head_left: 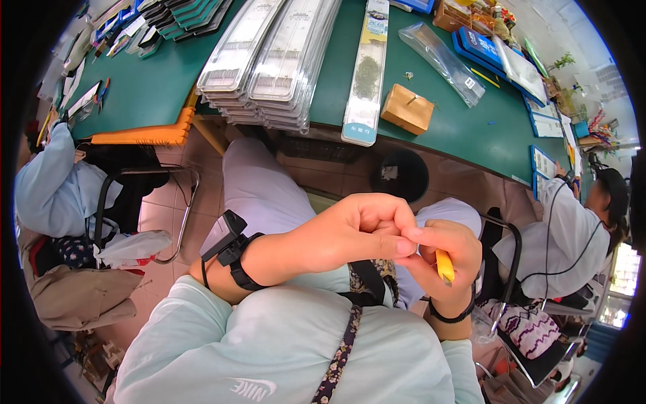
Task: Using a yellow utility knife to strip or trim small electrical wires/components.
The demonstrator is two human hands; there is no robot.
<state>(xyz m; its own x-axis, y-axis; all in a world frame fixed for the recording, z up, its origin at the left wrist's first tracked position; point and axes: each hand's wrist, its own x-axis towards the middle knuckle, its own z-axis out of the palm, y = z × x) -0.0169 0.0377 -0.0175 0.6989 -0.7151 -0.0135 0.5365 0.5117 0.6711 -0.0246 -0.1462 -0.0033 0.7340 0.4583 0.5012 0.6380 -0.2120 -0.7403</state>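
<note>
Both of my hands meet over my lap, in front of my chest. My left hand (372,227) is closed in a pinch, its thumb and forefinger against the fingertips of my right hand. Whatever lies between those fingertips is too small or hidden to make out. My right hand (449,248) is curled, and a short yellow stick-like tool (445,266) pokes out of it, its end pointing toward me. The rest of that tool is hidden in the palm. A black strap device (232,244) sits on my left wrist.
On the green table (323,87) ahead lie stacked clear flat packs (282,74), a long printed pack (367,74), a wooden block (408,109) and a clear plastic sleeve (441,62). Beneath stands a black bin (404,185). People sit at left and right, beside metal-framed chairs (195,202).
</note>
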